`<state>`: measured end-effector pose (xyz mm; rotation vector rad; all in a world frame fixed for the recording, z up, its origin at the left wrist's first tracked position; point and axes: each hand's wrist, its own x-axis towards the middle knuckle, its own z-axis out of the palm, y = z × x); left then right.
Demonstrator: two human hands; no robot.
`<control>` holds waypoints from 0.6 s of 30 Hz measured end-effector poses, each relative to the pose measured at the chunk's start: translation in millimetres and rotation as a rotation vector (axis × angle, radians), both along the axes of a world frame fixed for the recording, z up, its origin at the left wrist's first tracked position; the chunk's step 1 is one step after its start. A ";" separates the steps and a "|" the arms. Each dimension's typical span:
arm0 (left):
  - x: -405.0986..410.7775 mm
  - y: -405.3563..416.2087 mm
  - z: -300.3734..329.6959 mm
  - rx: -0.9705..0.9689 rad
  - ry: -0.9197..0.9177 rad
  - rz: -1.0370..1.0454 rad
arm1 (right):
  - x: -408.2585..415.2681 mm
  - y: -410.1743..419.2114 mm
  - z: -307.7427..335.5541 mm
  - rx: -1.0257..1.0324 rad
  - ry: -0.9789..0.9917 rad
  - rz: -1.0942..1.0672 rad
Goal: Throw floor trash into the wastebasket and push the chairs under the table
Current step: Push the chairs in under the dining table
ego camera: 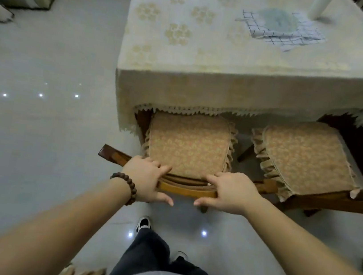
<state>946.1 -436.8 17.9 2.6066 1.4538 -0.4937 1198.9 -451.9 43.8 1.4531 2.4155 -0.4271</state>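
— Wooden, that curved backrest [188, 188]: where does it sit against the person's fingers?

— Between them. The left hand [145, 179] wraps its left end, fingers over the top toward the seat and thumb underneath on the near side. The right hand [229, 194] clasps the right end the same way. Both are closed on the rail.

— And the chair [189, 149] itself?

— On the pale tiled floor [38, 117], its floral cushion's far edge just under the fringe of the cream tablecloth [210, 55]; most of the seat shows outside the table.

— Anything beside it?

— A second chair [306, 157] with a matching cushion stands to the right, turned at an angle. A beaded bracelet [126, 188] circles the left wrist.
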 end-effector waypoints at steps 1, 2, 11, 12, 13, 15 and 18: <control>-0.7 -1.8 0.0 0.024 0.019 -0.006 | 0.1 -1.2 -1.3 0.012 -0.024 0.022; -1.6 -2.4 1.2 0.055 0.029 -0.005 | 0.0 -2.4 -2.6 0.034 -0.045 0.038; -5.1 -7.2 6.5 0.189 0.028 -0.004 | 4.3 -10.3 -14.3 0.254 -0.096 0.080; -5.2 -6.8 6.8 0.192 0.033 -0.006 | 4.8 -10.1 -15.2 0.261 -0.096 0.086; -5.0 -6.5 7.3 0.193 0.037 -0.004 | 5.2 -9.5 -15.8 0.265 -0.096 0.090; -2.9 -5.5 8.2 0.190 0.036 0.009 | 7.2 -7.0 -16.4 0.277 -0.094 0.100; 4.9 0.1 12.3 0.193 0.029 0.013 | 15.5 2.3 -16.0 0.319 -0.073 0.112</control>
